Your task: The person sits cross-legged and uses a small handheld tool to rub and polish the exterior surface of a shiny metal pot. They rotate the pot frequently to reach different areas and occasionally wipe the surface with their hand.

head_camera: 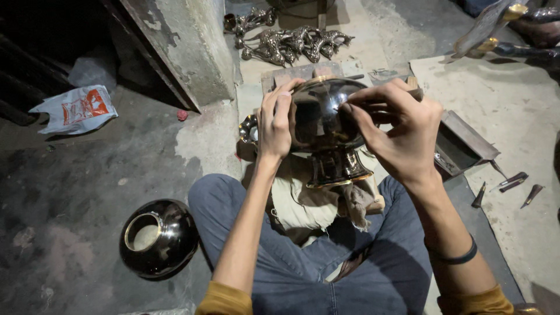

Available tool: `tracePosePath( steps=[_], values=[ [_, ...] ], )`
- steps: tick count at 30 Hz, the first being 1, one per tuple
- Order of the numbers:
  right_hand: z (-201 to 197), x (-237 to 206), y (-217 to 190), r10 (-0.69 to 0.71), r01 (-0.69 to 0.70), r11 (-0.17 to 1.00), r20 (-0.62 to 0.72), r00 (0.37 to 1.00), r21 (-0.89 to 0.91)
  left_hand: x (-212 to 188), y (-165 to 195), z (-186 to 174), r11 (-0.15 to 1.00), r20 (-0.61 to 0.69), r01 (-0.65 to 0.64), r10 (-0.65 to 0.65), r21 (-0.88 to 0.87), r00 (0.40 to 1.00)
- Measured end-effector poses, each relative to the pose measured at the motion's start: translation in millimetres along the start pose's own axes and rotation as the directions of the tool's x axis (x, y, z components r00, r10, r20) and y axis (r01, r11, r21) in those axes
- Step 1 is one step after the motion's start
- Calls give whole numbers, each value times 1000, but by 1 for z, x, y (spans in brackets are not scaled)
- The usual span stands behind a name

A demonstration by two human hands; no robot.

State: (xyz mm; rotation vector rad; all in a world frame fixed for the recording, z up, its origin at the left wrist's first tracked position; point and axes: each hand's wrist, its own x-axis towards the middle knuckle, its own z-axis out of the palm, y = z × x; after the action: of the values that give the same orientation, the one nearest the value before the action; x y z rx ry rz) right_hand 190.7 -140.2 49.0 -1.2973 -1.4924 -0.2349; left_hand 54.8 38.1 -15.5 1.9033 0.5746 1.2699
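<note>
A shiny dark metal vessel [319, 119] with a flared golden-edged foot rests over a beige cloth [300, 204] on my lap. Its round body is clasped from the left by my left hand [275, 121], the fingers curled over the rim. My right hand [396, 131] presses on the right side of the vessel and pinches a thin tool whose tip touches the metal surface. My jeans-clad knees [233, 204] spread to either side below.
A second polished round pot [158, 236] lies on the concrete floor at the lower left. A white plastic bag [76, 109] lies at the left. Several ornate metal pieces [286, 44] are heaped at the top. A metal box [464, 146] and small chisels [513, 185] lie right.
</note>
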Motion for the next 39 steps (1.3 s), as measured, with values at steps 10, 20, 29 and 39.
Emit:
tracePosePath(
  steps=[10, 20, 29, 39],
  values=[
    [-1, -3, 10, -19, 18, 1000, 19, 1000, 23, 4, -3, 0, 999, 3, 21, -21, -33, 1000],
    [2, -5, 11, -53, 53, 999, -7, 999, -8, 11, -10, 0, 1000, 32, 13, -13, 5, 999],
    [3, -4, 15, -90, 90, 996, -1, 996, -20, 12, -10, 1, 998, 17, 60, -60, -1, 998],
    [7, -3, 24, -92, 90, 995, -33, 995, -53, 20, -9, 3, 997, 20, 72, -71, -38, 997]
  ],
)
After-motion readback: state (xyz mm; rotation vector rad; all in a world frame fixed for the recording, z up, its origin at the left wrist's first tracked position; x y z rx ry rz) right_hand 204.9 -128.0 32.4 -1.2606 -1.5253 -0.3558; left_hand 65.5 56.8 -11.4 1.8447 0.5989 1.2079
